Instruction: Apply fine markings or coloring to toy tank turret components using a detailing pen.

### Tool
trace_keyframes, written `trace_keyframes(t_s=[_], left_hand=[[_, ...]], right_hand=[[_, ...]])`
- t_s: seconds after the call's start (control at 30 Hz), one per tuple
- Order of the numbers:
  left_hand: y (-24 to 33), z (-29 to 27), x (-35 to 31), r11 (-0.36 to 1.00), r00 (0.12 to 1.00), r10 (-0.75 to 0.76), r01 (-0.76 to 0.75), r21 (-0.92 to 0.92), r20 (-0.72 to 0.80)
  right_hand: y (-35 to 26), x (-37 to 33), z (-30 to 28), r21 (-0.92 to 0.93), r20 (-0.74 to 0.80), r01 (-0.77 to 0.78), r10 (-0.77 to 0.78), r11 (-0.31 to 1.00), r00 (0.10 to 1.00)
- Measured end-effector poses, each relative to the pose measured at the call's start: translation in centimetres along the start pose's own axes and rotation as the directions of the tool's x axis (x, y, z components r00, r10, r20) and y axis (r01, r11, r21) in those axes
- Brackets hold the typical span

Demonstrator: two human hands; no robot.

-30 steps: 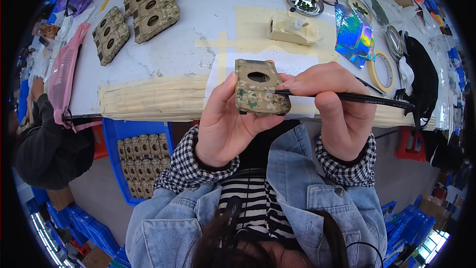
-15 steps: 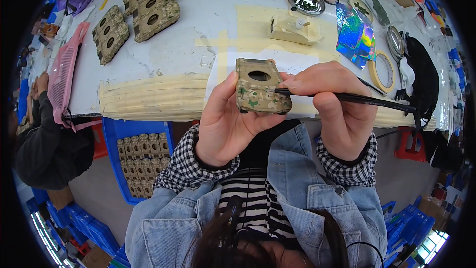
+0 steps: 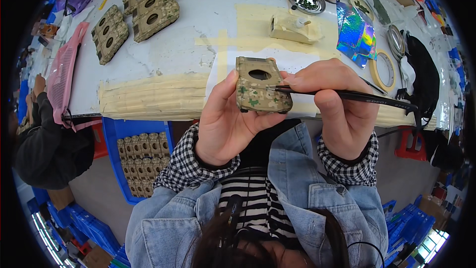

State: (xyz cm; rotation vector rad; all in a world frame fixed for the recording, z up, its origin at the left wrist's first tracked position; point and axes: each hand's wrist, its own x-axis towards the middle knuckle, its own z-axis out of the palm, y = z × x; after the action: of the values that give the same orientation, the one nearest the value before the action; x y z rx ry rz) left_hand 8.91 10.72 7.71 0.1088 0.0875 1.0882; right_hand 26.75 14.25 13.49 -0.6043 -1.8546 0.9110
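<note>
An iridescent sheet (image 3: pixel 357 34) lies near a tape roll (image 3: pixel 375 73) on the worktop (image 3: pixel 198 15); pink mesh piece (image 3: pixel 67 79) at left.

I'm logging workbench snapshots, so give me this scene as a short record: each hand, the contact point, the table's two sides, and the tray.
Left hand: left hand holds a camouflage piece
Right hand: right hand grips black tweezers
Contact point: tips at the patterned face, below the oval hole; actual touch unclear
Table, left: more camouflage pieces, pink mesh bag
Table, right: round metal dish with dark green bits, iridescent sheet, tape roll
Tray: blue tray below table edge, rows of similar pieces
</note>
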Motion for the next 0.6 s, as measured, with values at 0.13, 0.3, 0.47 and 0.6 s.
trace_keyframes(t_s=[0.13, 0.3, 0.47, 0.6], left_hand=[[0.02, 0.47, 0.00, 1.000, 1.000, 0.008, -0.007, 0.018, -0.024], [0.03, 0.38, 0.02, 1.000, 1.000, -0.002, 0.002, -0.022, -0.004], [0.04, 0.33, 0.00, 1.000, 1.000, 0.000, 0.000, -0.015, -0.005], [0.01, 0.39, 0.02, 1.000, 1.000, 0.005, -0.005, 0.009, -0.012]], right_hand=[[0.01, 0.00, -0.13, -0.010, 0.010, 0.008, -0.008, 1.000, 1.000], [0.01, -0.06, -0.14, -0.016, 0.016, 0.004, -0.004, 1.000, 1.000], [0.07, -0.02, -0.10, -0.022, 0.011, 0.004, -0.004, 1.000, 1.000], [0.11, -0.05, -0.07, -0.018, 0.009, 0.001, 0.000, 1.000, 1.000]])
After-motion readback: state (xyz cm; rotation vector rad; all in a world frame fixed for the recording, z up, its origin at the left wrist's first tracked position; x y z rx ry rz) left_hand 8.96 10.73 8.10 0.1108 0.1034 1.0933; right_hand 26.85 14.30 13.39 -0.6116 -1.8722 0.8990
